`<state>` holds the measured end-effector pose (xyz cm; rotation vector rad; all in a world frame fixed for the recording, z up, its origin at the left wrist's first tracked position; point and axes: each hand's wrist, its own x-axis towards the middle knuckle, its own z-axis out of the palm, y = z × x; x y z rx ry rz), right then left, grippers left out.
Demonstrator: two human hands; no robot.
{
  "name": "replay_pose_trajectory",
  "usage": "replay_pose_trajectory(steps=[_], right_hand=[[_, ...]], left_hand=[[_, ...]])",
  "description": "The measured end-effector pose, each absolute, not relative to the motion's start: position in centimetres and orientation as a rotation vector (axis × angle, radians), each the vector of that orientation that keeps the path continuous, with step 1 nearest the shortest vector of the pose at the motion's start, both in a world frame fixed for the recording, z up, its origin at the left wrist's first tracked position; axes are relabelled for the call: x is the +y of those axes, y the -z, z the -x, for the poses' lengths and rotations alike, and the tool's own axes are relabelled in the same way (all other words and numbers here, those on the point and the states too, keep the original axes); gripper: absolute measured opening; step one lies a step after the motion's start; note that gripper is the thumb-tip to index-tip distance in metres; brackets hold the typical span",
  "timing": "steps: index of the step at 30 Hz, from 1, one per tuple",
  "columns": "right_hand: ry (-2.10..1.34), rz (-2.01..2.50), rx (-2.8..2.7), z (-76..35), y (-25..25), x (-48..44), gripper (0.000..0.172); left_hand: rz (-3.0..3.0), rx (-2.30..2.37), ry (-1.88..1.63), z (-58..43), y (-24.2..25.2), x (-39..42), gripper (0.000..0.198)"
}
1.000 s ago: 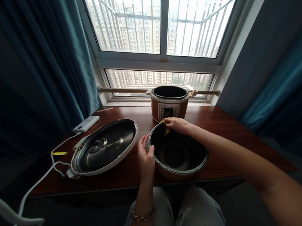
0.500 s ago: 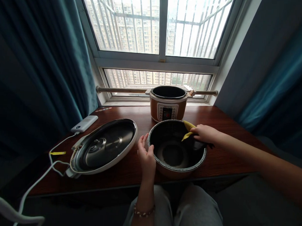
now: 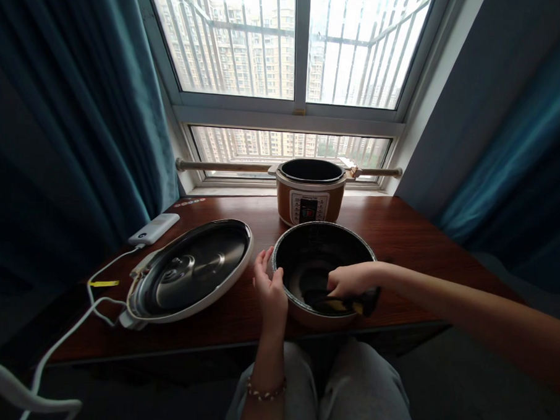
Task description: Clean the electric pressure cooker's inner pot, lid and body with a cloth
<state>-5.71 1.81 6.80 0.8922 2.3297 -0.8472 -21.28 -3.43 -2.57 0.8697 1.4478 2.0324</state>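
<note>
A dark inner pot (image 3: 318,244) with a silvery rim sits near the table's front edge. My left hand (image 3: 271,290) holds its left side, thumb at the rim and fingers along the outer wall. My right hand (image 3: 351,279) is down inside the pot at the near right, its fingers closed on a yellow cloth (image 3: 337,305). Most of the cloth is hidden by the hand and shadow. Behind the pot stands an electric cooker body (image 3: 308,206), brown and white with a front control panel. To the left lies a detached cooker lid (image 3: 198,265), its dark inner side facing up.
A white power bank (image 3: 153,228) with a white cable (image 3: 55,346) lies at the table's left, beside a yellow strip (image 3: 104,283). A horizontal rod (image 3: 226,167) spans the window behind the wooden table (image 3: 413,240). Blue curtains (image 3: 103,103) hang on both sides.
My right hand has moved from the pot's far right rim down and toward me into the pot, taking the yellow cloth along. My left hand stays on the pot's left side.
</note>
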Motion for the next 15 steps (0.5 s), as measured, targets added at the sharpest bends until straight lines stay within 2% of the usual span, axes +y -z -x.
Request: replay_pose_trajectory(steps=[2, 5, 8, 11, 12, 15], right_hand=[[1.169, -0.893, 2.282, 7.3, -5.5, 1.7, 0.022], [1.279, -0.934, 2.24, 8.8, -4.2, 1.6, 0.018], [1.108, -0.89, 2.043, 8.4, -3.5, 2.4, 0.019], [0.784, -0.92, 1.956, 6.9, -2.8, 3.9, 0.009], [0.682, -0.956, 1.991, 6.4, -2.5, 4.6, 0.004], [0.383, -1.105, 2.28, 5.6, -1.8, 6.5, 0.01]], left_hand=[[-0.878, 1.452, -2.028, 21.3, 2.6, -3.4, 0.046], [-0.898, 1.445, -2.043, 21.3, 2.6, -3.5, 0.046], [-0.889, 1.439, -2.04, 21.2, 2.4, -3.6, 0.046], [-0.862, 1.403, -2.026, 21.2, 2.1, -3.6, 0.044], [-0.853, 1.385, -2.023, 21.3, 2.1, -3.7, 0.044], [-0.847, 1.343, -2.015, 21.5, 1.9, -3.6, 0.045]])
